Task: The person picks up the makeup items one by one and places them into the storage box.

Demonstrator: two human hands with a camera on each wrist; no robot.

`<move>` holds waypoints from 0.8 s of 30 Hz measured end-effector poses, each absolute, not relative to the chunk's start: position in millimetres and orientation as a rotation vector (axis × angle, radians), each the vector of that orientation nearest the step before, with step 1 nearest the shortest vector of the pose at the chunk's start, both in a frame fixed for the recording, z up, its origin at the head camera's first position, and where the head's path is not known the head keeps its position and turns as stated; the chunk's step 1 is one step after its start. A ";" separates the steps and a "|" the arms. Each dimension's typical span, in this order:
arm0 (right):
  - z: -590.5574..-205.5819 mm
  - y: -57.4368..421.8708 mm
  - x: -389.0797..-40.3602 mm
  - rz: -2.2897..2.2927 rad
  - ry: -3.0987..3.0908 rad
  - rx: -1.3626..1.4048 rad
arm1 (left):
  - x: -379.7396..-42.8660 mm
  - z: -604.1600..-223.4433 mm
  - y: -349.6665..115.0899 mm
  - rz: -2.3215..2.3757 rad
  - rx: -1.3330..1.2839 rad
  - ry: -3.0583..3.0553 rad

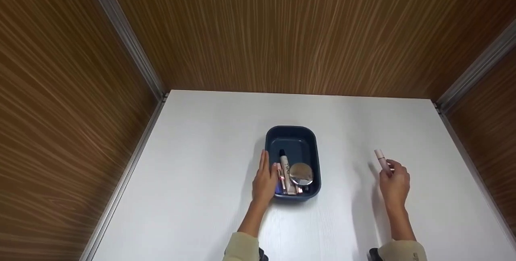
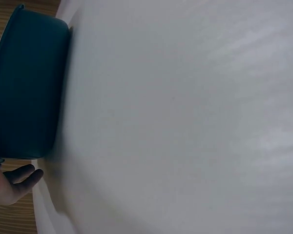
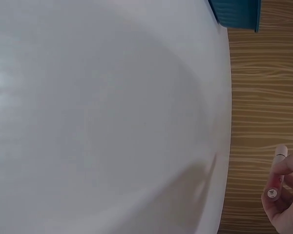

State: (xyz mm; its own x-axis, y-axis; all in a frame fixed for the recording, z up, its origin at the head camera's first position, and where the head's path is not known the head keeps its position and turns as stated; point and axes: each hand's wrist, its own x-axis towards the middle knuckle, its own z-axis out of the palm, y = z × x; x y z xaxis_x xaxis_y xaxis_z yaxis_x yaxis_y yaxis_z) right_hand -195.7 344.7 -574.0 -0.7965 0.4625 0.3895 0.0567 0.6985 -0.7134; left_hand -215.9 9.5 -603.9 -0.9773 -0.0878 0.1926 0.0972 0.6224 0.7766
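A dark blue rectangular bin (image 1: 292,132) stands on the white table. Along its left side lies my left hand (image 1: 265,181), fingers straight outside the wall and thumb at the rim. Inside the bin are a round compact with a shiny lid (image 1: 301,173), a white tube with a black cap (image 1: 285,168) and a slim pink-and-gold stick (image 1: 281,178). Off to the right, my right hand (image 1: 395,186) pinches a lip gloss tube (image 1: 381,158) above the table. In the right wrist view the lip gloss (image 3: 281,151) shows a pale cap, a reddish body and a round end label.
The white table (image 1: 193,164) is bounded by wood-grain panels at the back (image 1: 282,31), left (image 1: 60,112) and right (image 1: 483,132). Grey metal rails (image 1: 125,31) run along the panel corners. A blue item (image 1: 278,188) lies in the bin's near left corner.
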 end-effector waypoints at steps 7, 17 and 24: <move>-572.8 340.8 -196.9 0.975 -2.357 -0.369 | -215.4 -603.9 8.6 -1.290 -0.012 -2.619; -573.2 336.5 -198.7 0.968 -2.331 -0.327 | -216.8 -604.1 9.0 -1.306 -0.006 -2.645; -573.1 330.8 -194.6 0.971 -2.331 -0.323 | -215.5 -605.2 9.7 -1.306 -0.002 -2.649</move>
State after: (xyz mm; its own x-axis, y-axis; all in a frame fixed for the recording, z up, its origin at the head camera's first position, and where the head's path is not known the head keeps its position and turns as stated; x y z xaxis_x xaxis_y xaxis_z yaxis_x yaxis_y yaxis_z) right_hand -194.6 330.8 -573.1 -0.7984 0.4262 0.4253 -0.0018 0.7047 -0.7095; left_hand -215.5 9.7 -605.2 -0.9824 -0.0813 0.1685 0.0842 0.6124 0.7861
